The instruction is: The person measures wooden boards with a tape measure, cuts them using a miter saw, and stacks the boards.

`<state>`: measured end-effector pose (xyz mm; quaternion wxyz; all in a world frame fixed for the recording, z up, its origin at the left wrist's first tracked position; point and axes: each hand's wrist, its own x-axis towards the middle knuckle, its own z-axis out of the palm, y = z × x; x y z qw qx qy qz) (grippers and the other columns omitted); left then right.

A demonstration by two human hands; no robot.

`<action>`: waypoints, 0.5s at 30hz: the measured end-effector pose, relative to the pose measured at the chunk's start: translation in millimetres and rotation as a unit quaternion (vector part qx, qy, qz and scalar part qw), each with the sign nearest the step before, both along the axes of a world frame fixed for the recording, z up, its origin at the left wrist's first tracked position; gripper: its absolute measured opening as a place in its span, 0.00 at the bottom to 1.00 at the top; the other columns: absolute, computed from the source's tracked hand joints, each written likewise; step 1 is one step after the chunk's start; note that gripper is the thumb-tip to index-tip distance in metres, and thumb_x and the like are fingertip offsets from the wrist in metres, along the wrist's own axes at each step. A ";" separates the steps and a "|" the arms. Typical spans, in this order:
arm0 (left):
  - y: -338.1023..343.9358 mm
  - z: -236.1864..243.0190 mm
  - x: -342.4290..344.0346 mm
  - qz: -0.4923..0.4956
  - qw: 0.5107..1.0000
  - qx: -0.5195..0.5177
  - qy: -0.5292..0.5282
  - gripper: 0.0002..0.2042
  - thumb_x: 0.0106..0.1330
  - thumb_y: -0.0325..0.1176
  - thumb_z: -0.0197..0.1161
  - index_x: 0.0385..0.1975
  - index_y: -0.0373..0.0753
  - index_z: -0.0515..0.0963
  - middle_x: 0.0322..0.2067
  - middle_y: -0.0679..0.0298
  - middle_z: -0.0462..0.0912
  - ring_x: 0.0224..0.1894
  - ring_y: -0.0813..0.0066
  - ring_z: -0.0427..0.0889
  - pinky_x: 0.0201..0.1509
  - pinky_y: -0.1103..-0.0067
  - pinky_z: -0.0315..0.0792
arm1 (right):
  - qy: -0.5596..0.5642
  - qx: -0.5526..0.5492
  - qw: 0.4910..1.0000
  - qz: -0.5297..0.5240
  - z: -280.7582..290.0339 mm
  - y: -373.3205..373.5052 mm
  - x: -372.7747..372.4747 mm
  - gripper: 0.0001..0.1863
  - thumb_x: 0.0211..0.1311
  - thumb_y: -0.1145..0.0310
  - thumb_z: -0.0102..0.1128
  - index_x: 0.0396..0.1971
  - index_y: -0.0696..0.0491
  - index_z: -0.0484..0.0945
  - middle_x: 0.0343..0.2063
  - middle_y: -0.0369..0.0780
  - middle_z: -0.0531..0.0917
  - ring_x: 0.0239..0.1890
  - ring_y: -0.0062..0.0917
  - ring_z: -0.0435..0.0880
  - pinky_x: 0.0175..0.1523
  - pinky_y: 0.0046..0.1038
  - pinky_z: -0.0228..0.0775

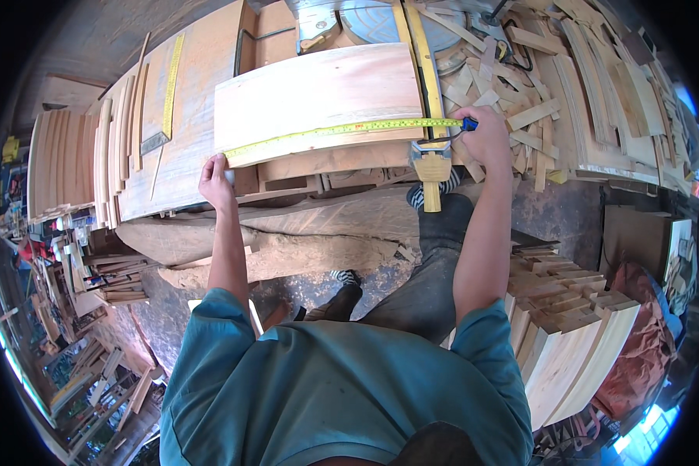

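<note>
A pale wooden board (311, 89) lies across the bench in front of me. Along its near edge runs a yellow tape measure blade (342, 128), pulled out from left to right. At the board's near left corner, my left hand (216, 182) pinches the blade's end with thumb and finger. My right hand (488, 140) is closed around the blue and black tape measure case (469, 124), just past the board's right end. Beneath the blade there, a yellow bar with a wooden block (432, 169) at its near end points toward me.
A round grey saw table (377, 25) sits behind the board. Wood offcuts (532, 128) pile up at the right. A square (163, 116) with a yellow blade rests on the left panel. Stacked boards (62, 163) stand far left, more boards (575, 342) near right. A log (311, 233) lies before the bench.
</note>
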<state>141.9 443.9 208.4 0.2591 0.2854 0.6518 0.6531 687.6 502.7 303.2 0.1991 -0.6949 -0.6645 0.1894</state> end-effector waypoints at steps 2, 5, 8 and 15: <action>-0.1 0.0 -0.1 0.000 1.000 -0.002 0.000 0.08 0.68 0.31 0.72 0.39 0.31 0.86 0.31 0.67 0.86 0.34 0.82 0.78 0.40 0.84 0.72 | -0.008 0.002 1.000 0.008 -0.9 0.7 1.3 0.20 0.46 0.78 0.66 0.42 0.48 0.87 0.43 0.45 0.84 0.48 0.43 0.84 0.54 0.39 0.75; 0.3 1.2 0.7 -0.001 1.000 0.004 0.007 0.08 0.68 0.31 0.72 0.39 0.31 0.86 0.31 0.67 0.85 0.34 0.83 0.78 0.40 0.84 0.71 | -0.010 0.000 1.000 0.013 -3.4 0.9 3.1 0.19 0.46 0.78 0.67 0.42 0.48 0.87 0.43 0.45 0.84 0.48 0.43 0.84 0.55 0.39 0.75; -0.1 3.2 2.1 0.001 1.000 -0.001 0.007 0.08 0.68 0.31 0.72 0.38 0.32 0.86 0.30 0.67 0.85 0.34 0.83 0.77 0.40 0.84 0.71 | 0.003 -0.006 1.000 0.003 -4.8 1.0 2.5 0.18 0.48 0.80 0.64 0.41 0.48 0.87 0.43 0.45 0.84 0.50 0.43 0.82 0.55 0.41 0.73; -4.9 11.7 -9.1 -0.035 0.996 -0.002 -0.082 0.07 0.68 0.30 0.71 0.41 0.34 0.84 0.35 0.67 0.85 0.37 0.82 0.79 0.44 0.84 0.73 | 0.054 -0.025 0.996 0.069 31.2 -15.8 -13.4 0.21 0.47 0.79 0.67 0.45 0.48 0.84 0.39 0.44 0.86 0.44 0.41 0.86 0.51 0.38 0.76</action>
